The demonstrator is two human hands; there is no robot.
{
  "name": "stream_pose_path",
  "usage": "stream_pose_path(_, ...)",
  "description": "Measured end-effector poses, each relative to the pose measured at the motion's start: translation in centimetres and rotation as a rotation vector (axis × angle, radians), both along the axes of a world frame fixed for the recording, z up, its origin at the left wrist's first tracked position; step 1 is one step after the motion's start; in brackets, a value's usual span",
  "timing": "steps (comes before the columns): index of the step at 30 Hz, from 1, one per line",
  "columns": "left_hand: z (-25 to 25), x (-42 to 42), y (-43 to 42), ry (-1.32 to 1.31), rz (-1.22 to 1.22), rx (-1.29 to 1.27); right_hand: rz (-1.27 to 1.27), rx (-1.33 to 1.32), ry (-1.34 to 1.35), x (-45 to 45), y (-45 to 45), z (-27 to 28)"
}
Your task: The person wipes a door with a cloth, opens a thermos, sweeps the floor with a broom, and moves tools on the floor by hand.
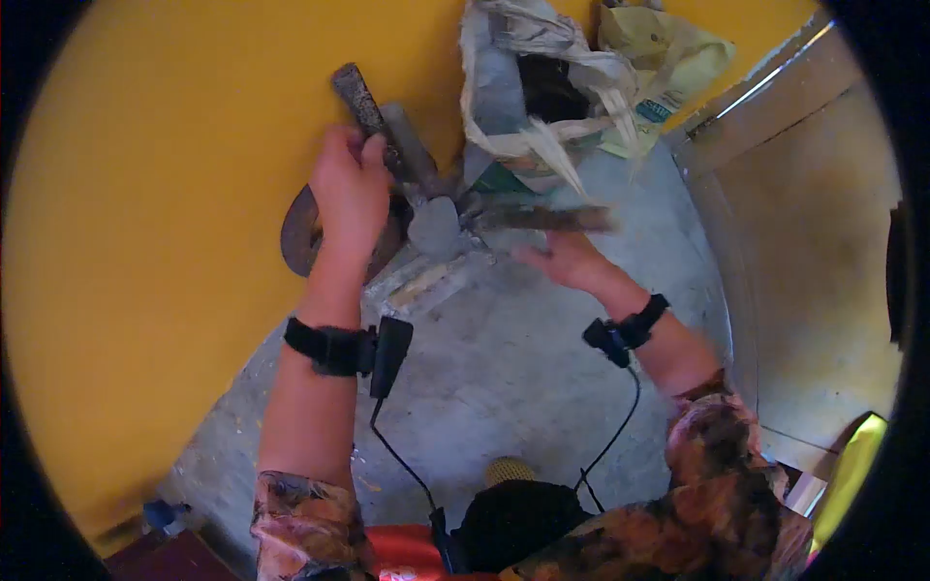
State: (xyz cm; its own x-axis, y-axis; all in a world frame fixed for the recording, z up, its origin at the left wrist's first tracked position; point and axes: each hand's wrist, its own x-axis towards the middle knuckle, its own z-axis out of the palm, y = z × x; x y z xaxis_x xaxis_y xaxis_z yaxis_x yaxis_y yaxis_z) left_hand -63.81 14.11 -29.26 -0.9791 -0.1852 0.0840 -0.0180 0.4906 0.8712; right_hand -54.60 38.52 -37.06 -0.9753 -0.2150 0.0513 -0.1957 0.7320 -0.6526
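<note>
Yellow bag (683, 58) label (654, 109): lettering too blurred to read in full. Left hand (351, 189) reached forward, fingers wrapped round tilted dark flat bar (359, 97) at floor (523, 378) edge by yellow wall (174, 194). Right hand (573, 261) extended, at blurred brown stick (542, 218) below white sack (482, 126); can't tell if gripping.

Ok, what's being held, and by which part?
The left hand holds the dark, flat metal bar below its upper end. Blur hides whether the right hand grips the long brown bar.

Yellow wall (174, 194), grey floor (504, 387), brownish door (814, 242), open white sack (489, 107) beside yellowish bag (673, 53)
</note>
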Motion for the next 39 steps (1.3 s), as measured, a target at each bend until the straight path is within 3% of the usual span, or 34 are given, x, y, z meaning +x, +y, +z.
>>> stream_pose_path(2, -1.5, -1.6, -0.1, 0.218, 0.041, -0.240, -0.157, -0.119, 0.105, -2.1, -1.0, -1.5)
stream_pose_path(5, -0.3, -0.1, 0.2, 0.295, -0.017, -0.451, -0.346, -0.340, -0.054, -4.1, -3.2, -2.2)
stream_pose_path(6, -0.9, 0.2, 0.0, 0.300, -0.019, -0.455, -0.260, -0.035, 0.109, -4.4, -4.1, -1.6)
stream_pose_path(7, -1.9, 0.2, -0.2, 0.147, -0.025, -0.316, -0.170, 0.270, 0.269, -4.8, -4.9, -1.0)
stream_pose_path(8, -2.9, 0.4, -0.7, -0.011, -0.028, -0.174, -0.169, 0.267, 0.269, -5.4, -5.6, -0.2)
stream_pose_path(10, -3.6, 0.9, -1.0, 0.014, -0.046, -0.205, -0.071, 0.245, 0.003, -7.5, -6.3, 0.7)
stream_pose_path(12, -4.3, 2.1, -1.8, 0.034, -0.058, -0.236, -0.138, 0.194, -0.026, -9.4, -6.8, -0.6)
stream_pose_path(14, -4.2, 4.4, -3.1, -0.061, -0.161, -0.039, -0.204, 0.146, -0.035, -10.5, -6.9, -0.7)
stream_pose_path(16, -3.6, 8.2, -5.3, -0.208, -0.161, 0.347, -0.225, 0.076, -0.101, -10.5, -6.8, -0.4)
stream_pose_path(18, -3.7, 12.2, -10.4, -0.263, -0.192, 0.301, -0.173, 0.179, 0.144, -9.6, -5.8, -1.8)
stream_pose_path(21, -3.8, 19.7, -19.9, -0.302, -0.039, 0.222, -0.231, 0.122, 0.147, -7.0, -4.6, -3.2)
stream_pose_path(23, -2.5, 23.6, -23.7, -0.383, 0.218, -0.038, -0.223, -0.001, 0.079, -6.7, -2.8, -4.4)
stream_pose_path(24, -1.5, 25.8, -25.5, -0.389, 0.277, -0.043, -0.259, -0.042, 0.004, -6.2, -2.3, -4.0)
stream_pose_path(26, -0.5, 31.1, -29.3, -0.641, 0.518, 0.064, -0.314, -0.148, 0.123, -7.4, -0.7, -8.0)
stream_pose_path(27, -0.3, 33.6, -30.8, -0.713, 0.611, 0.226, -0.299, 0.012, 0.177, -7.7, -0.8, -7.5)
stream_pose_path(32, -2.7, 45.4, -35.5, -0.760, 0.775, 0.332, -0.302, 0.312, 0.494, -8.1, -1.9, -6.2)
stream_pose_path(34, -2.8, 48.3, -36.2, -0.736, 0.897, 0.438, -0.212, 0.438, 0.025, -8.0, -2.9, -4.8)
stream_pose_path(36, -3.8, 49.5, -36.5, -0.730, 0.918, 0.506, -0.074, -0.247, -0.188, -3.1, -8.1, -6.8)
stream_pose_path(37, -3.8, 48.8, -35.3, -0.634, 0.911, 0.474, 0.232, 0.063, 0.048, 1.6, -13.2, -4.7)
stream_pose_path(38, -3.3, 47.8, -33.5, -0.546, 0.910, 0.449, 0.233, -0.042, -0.401, 4.4, -17.3, -4.5)
stream_pose_path(39, -1.9, 45.7, -31.1, -0.446, 0.852, 0.515, 0.426, -0.128, -0.322, 7.1, -20.8, -8.9)
